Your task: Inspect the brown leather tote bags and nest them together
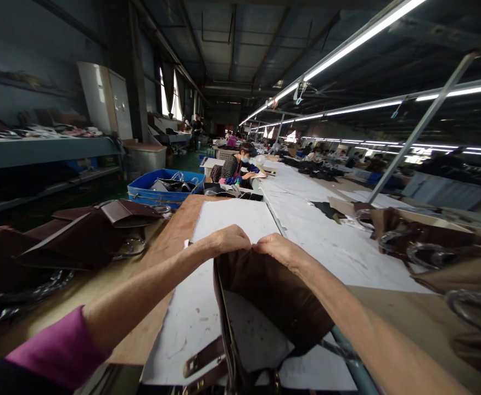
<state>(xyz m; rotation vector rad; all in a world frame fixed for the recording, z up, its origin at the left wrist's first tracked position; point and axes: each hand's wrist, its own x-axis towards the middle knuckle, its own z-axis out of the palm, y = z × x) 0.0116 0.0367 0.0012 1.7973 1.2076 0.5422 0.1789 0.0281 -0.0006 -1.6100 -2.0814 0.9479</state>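
A dark brown handbag piece [273, 291] stands on the white paper in front of me, its open middle showing the paper below. My left hand [231, 240] pinches its far top edge from the left. Close beside it, my right hand [274, 245] pinches the same edge, the fingertips of both hands almost meeting. A brown strap with a metal buckle [202, 357] hangs at the bag's near left side. The lower front of the bag runs out of view at the bottom.
White paper [236, 214] covers the board and the long table [306, 203]. Brown bags with wrapped handles lie to the left [79, 236] and right [442, 247]. A blue bin [162, 186] holds more bags. A co-worker [240, 164] leans over the table ahead. A slanted metal post [421, 129] rises at right.
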